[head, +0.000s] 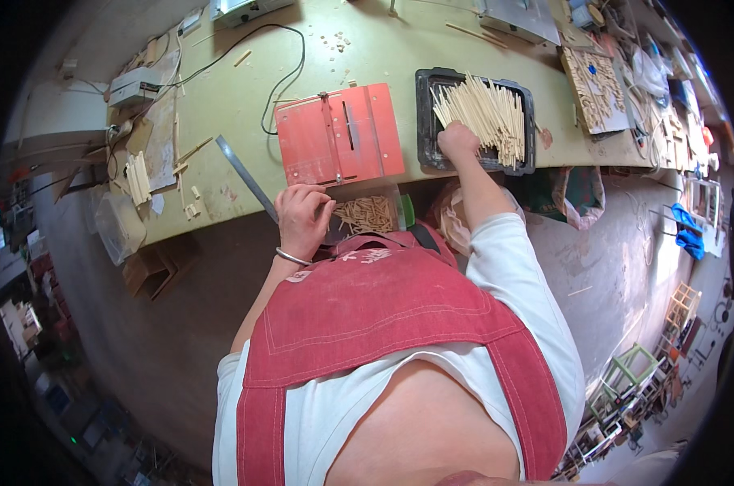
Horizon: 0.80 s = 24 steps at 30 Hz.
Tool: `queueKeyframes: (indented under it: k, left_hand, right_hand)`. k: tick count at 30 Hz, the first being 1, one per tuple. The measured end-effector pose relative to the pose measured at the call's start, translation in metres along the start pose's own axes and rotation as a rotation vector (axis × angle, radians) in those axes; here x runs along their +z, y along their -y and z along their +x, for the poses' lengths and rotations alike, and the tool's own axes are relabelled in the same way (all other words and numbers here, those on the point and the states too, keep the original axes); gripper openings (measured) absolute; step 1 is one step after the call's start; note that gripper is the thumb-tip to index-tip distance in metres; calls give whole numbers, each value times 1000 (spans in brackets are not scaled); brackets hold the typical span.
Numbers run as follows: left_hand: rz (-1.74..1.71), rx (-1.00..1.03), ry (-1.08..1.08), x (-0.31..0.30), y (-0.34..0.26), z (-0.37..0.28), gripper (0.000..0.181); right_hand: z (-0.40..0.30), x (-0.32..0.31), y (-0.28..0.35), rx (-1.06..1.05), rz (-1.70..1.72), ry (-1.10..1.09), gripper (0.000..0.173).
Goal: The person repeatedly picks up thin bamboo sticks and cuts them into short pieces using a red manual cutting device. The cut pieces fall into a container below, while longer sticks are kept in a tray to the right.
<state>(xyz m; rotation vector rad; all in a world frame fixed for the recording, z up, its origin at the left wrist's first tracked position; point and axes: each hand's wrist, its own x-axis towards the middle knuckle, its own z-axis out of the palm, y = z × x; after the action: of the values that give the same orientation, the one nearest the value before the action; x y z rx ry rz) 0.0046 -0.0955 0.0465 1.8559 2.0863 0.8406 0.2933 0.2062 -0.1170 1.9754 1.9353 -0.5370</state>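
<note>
My right hand (460, 143) reaches into a black plastic tray (424, 143) and touches the lower left ends of a heap of thin wooden sticks (485, 112). Its fingertips are hidden, so whether it grips any stick does not show. My left hand (301, 215), with fingers bent, hovers by the table's front edge, just below the lower left corner of a red slotted metal plate (306, 136). A flat metal strip (245, 176) runs up and left from beside this hand. Below the plate, a bin (397, 203) of short wooden pieces (364, 214) sits against my apron.
On the pale green table (233, 91), a black cable (304, 54) curves left of the plate. Small wood offcuts (339, 42) lie farther back. A board with wooden pieces (594, 88) stands at the right. Bags (576, 197) hang below the front edge.
</note>
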Motion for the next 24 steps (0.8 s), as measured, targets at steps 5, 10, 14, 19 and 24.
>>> queueKeyframes:
  k: [5,10,14,19,24]
  left_hand:
    - [-15,-25,-1,-2,1,8,10]
    - [-125,-32,-11,1,6,15,13]
    - [-624,-247,-45,-6,-31,55,29]
    - [-747,-8,-90,23,-60,116,49]
    - [-1042,-212,693,4,-69,110,59]
  right_hand:
    - [4,2,-21,-40,317,-42,34]
    - [-56,-32,-33,-147,1492,366,16]
    - [-162,-63,-4,-243,1977,738,12]
    - [-262,-67,27,-250,1887,1019,18]
    - [-282,-53,27,-296,1672,1055,21]
